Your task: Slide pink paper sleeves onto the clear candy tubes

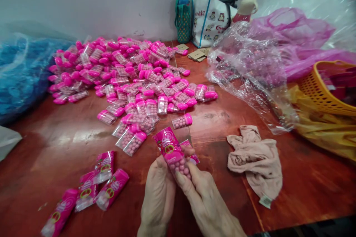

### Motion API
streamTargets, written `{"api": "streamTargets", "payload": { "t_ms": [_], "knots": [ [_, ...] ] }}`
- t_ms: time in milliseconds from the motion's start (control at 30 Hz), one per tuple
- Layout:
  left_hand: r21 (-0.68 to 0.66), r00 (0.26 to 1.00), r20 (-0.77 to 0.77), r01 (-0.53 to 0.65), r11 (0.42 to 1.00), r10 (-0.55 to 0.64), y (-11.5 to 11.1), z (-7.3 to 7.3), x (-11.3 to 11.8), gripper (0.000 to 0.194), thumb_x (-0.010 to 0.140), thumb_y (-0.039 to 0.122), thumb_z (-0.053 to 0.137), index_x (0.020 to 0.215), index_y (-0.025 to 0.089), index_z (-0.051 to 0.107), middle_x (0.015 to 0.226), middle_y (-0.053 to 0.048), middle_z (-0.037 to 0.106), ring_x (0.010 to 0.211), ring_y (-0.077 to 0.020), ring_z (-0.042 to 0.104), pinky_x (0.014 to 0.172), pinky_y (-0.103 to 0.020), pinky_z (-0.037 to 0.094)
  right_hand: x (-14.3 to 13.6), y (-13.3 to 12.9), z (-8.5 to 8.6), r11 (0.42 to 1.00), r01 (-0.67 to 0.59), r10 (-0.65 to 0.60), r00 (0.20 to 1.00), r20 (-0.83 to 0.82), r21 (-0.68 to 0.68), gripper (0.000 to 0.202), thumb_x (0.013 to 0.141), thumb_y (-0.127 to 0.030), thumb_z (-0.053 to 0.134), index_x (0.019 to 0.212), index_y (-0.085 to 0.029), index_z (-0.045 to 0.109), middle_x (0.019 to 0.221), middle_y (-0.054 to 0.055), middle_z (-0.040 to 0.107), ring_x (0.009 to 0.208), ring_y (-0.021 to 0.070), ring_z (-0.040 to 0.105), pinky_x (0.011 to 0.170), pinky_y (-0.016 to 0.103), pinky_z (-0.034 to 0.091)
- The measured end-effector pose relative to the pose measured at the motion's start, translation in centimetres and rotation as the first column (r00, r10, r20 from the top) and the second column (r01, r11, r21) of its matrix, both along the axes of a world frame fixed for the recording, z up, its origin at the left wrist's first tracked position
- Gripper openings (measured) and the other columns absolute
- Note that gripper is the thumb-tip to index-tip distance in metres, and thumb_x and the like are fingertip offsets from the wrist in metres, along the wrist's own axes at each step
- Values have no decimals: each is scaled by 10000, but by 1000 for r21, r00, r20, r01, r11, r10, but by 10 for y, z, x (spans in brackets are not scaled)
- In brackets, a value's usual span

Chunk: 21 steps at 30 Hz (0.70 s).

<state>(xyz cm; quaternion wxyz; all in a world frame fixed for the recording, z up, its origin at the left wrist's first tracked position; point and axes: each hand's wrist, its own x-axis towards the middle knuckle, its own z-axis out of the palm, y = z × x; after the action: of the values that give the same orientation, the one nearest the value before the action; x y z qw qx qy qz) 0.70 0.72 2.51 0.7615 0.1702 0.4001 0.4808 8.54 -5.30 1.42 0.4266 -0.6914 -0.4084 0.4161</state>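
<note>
In front of me a clear candy container [180, 166] filled with pink balls is partly covered by a printed pink sleeve [168, 146]. My right hand [204, 196] grips its lower part between thumb and fingers. My left hand [158, 189] closes on it from the other side, thumb along the sleeve; its other fingers are mostly hidden. Another pink printed wrapper [194, 154] shows behind the right fingers; whether they hold it is unclear. Several sleeved candy containers [104, 166] lie at lower left. Beyond my hands spreads a heap of unsleeved pink-capped containers [139, 77].
A crumpled beige cloth [257, 159] lies right of my hands. Farther right are clear plastic film [250, 66], a pink bag [292, 26] and a yellow basket [319, 85]. A blue bag [22, 77] stands left. A white tote [210, 22] leans by the wall.
</note>
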Motion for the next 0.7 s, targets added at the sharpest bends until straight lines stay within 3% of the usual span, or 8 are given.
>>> {"api": "streamTargets", "payload": {
  "t_ms": [133,233,367,567,700],
  "knots": [
    [18,994,-68,86,996,-85,4,0,-2,126,735,247,663,751,130,706,756,-64,690,622,-133,597,616,-242,490,-6,0,-2,994,-109,108,993,48,26,386,903,-473,372,1102,-244,610,814,44,649,749,198,581,688,273,430],
    [20,987,-117,116,993,-113,2,0,1,150,767,231,624,727,110,703,785,-76,688,554,-97,546,591,-226,477,-7,-3,-7,999,-51,50,997,61,15,419,889,-497,381,1141,-233,588,866,63,645,795,211,586,721,286,435],
    [11,981,-121,156,988,-153,-5,1,1,130,773,198,606,763,119,709,776,-75,688,596,-118,567,617,-236,483,-6,-5,-7,999,-23,24,999,-26,33,397,878,-471,429,1154,-235,592,785,43,642,730,198,591,682,270,446],
    [-28,994,-71,83,996,-85,-6,1,-12,168,731,279,658,803,134,704,725,-70,677,599,-147,594,596,-261,507,-5,-3,-5,994,-29,37,996,-83,103,344,859,-468,476,1074,-255,639,880,35,682,747,194,595,689,263,445],
    [-44,996,-91,12,999,-16,-2,1,-15,96,711,235,678,744,147,697,590,-12,632,506,-108,553,579,-244,508,-12,0,-10,983,-54,71,993,-91,178,290,866,-436,471,899,-233,677,636,23,644,547,163,543,527,244,417]
  ]
}}
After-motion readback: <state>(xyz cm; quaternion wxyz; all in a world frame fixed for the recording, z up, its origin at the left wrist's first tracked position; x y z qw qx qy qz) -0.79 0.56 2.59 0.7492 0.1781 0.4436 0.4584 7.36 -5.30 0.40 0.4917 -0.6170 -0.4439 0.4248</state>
